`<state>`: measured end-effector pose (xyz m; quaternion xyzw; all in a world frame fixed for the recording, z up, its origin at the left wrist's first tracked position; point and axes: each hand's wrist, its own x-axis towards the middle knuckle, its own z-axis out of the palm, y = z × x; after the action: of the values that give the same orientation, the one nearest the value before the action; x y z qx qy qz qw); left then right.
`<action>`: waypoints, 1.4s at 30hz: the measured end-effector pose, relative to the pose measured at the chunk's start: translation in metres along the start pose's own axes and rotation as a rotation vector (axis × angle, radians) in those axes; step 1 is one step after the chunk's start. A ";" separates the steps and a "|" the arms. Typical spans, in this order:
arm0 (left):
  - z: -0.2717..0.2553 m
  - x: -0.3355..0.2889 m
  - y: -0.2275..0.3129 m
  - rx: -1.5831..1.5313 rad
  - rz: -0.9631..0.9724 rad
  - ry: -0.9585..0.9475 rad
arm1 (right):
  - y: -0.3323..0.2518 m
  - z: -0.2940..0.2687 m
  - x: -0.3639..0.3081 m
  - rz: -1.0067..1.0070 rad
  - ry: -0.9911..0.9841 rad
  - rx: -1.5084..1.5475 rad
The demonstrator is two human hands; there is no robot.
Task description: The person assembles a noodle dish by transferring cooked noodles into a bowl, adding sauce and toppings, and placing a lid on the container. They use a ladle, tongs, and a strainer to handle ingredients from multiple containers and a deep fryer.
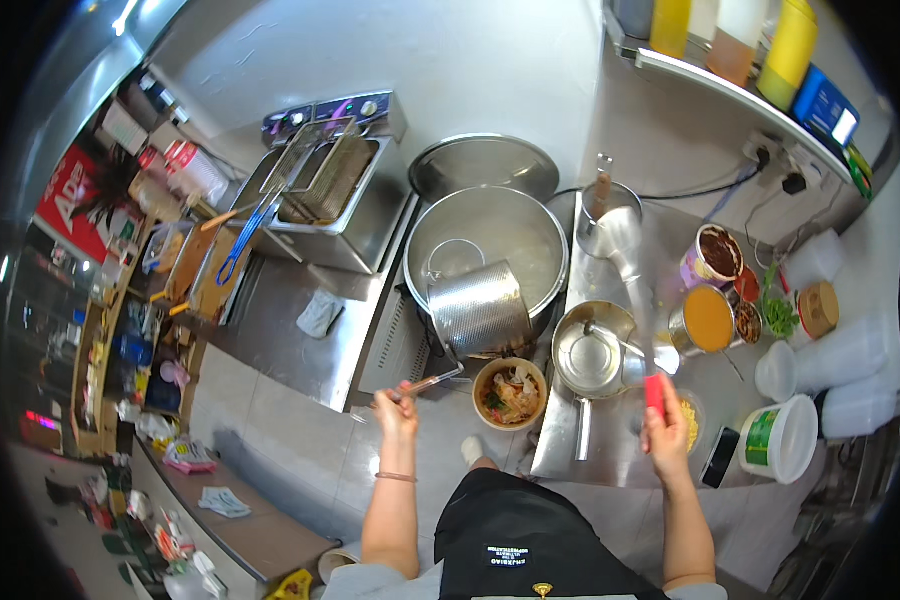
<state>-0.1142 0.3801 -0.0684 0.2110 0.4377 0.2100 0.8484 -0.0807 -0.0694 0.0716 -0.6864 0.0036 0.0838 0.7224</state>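
At frame centre, the left hand (395, 408) is clamped on the perforated steel strainer basket's (478, 308) long handle; the right hand (662, 425) is closed around a red-handled ladle (656, 375).

far wall of the big pot (490, 240) hidden behind the tilted strainer (478, 305), ladle (638, 290) right of the pot smeared by motion blur, bottles (735, 30) above the pot cut off by the top edge, shelf clutter (135, 300) left of the pot too small to tell

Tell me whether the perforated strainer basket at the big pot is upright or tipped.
Tipped: the strainer basket lies slanted over the big pot, its handle in the left hand.
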 end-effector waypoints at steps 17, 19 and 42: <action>-0.086 0.010 -0.143 -0.513 -0.727 0.075 | -0.005 0.020 0.004 -0.288 -0.173 -0.548; -0.086 0.020 -0.131 -0.511 -0.652 0.033 | 0.002 0.022 0.005 -0.197 -0.152 -0.529; 0.366 -0.146 -0.202 0.685 1.226 -1.144 | 0.035 0.040 -0.125 0.037 0.931 0.298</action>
<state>0.1473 0.0710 0.1110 0.7201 -0.2012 0.3463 0.5667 -0.2129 -0.0427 0.0546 -0.5400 0.3505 -0.2208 0.7327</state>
